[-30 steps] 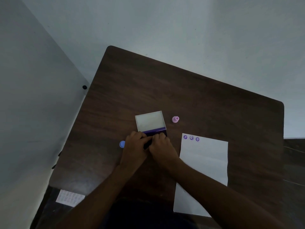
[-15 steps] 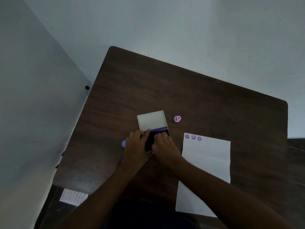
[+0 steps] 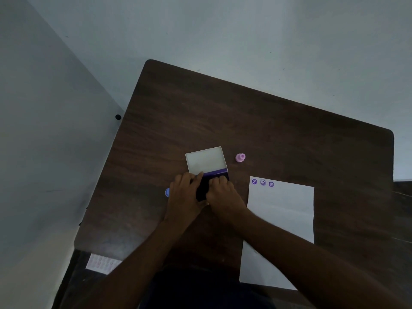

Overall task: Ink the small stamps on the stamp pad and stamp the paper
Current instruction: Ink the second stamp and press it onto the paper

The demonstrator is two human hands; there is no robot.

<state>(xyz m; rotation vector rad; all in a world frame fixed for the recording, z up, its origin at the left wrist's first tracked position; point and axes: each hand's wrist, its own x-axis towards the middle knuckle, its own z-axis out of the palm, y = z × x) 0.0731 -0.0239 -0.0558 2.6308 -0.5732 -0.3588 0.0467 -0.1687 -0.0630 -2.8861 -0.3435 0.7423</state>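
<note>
Fingers of both hands curl down onto the open stamp pad [image 3: 201, 188] at the table's centre. The right hand [image 3: 220, 192] bunches its fingertips together over the dark ink surface, seemingly pressing a small stamp there, though the stamp itself is hidden, so I cannot tell what they clamp. The left hand [image 3: 185, 192] rests its curled fingers on the pad's left edge, apparently steadying it. The pad's pale lid [image 3: 206, 159] stands open at twelve o'clock from the hands.

A pink stamp [image 3: 240, 157] sits at one o'clock from the pad, well apart. A blue stamp [image 3: 167, 192] peeks out at nine o'clock, just beside the left hand. The paper [image 3: 281, 219] lies at three to four o'clock, with three purple prints [image 3: 262, 182] along its top edge.

Done well, inking likely means pressing straight down, briefly, while the pad is held still, then lifting cleanly.

Both forearms reach in from six o'clock, converging, wrists low over the table [image 3: 245, 119].
</note>
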